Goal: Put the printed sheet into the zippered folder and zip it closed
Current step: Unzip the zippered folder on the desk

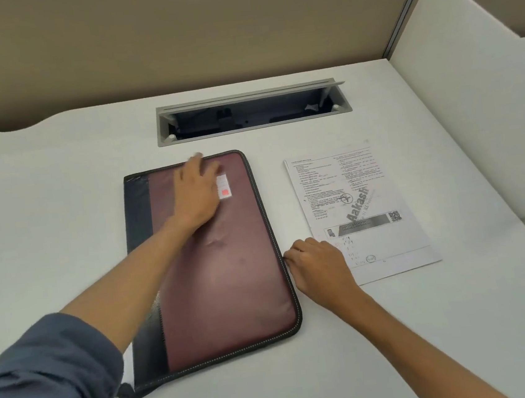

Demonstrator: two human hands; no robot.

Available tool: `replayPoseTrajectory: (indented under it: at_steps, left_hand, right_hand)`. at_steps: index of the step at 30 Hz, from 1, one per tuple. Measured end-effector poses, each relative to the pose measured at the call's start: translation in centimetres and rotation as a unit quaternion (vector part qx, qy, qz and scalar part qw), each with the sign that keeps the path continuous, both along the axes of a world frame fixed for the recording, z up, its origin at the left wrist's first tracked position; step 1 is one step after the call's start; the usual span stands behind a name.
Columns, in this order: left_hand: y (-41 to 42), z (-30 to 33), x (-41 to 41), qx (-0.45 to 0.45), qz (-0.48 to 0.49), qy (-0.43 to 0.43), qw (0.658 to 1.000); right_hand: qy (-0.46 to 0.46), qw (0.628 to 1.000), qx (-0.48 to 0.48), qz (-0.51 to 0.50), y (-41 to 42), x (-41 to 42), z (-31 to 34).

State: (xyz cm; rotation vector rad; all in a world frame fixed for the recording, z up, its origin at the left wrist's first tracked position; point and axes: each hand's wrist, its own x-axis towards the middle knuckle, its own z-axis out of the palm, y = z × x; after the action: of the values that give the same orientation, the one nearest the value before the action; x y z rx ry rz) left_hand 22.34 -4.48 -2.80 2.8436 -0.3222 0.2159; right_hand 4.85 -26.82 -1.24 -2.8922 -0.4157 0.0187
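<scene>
Zippered folder lies flat and shut on the tabletop, maroon cover up; printed sheet lies just beside it on the right, not yet inside, likely staged for loading; left hand spread flat on the cover's far end, fingers open, probably steadying it; right hand loosely curled at the folder's right edge, fingertips touching the zip line, partly over the sheet's corner, holding nothing.

Our left hand reaches forward, palm down, fingers spread and blurred, forearm bare below a rolled blue sleeve; our right hand sits nearer, palm down, fingers curled loosely
</scene>
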Motion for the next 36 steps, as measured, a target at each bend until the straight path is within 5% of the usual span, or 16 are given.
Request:
replayPoseTrajectory:
  at_steps: [7,16,29,36]
  left_hand:
    - [-4.7,0.2,-9.3,0.051,-0.328,0.064,0.941]
    - [-5.7,1.9,-8.8,0.001,-0.320,0.187,0.929]
    - [-6.4,2.4,-9.5,-0.002,-0.280,0.215,0.936]
    - [-6.9,2.9,-12.7,0.099,-0.334,0.162,0.923]
  right_hand:
    - [0.001,0.999,0.035,-0.004,0.0,0.1,-0.2]
    - [-0.036,0.998,-0.034,0.026,-0.9,-2.5,1.1]
    - [0.013,0.999,-0.026,-0.024,0.3,-11.6,0.6]
    - [-0.001,0.991,0.067,-0.116,1.3,-12.6,0.1]
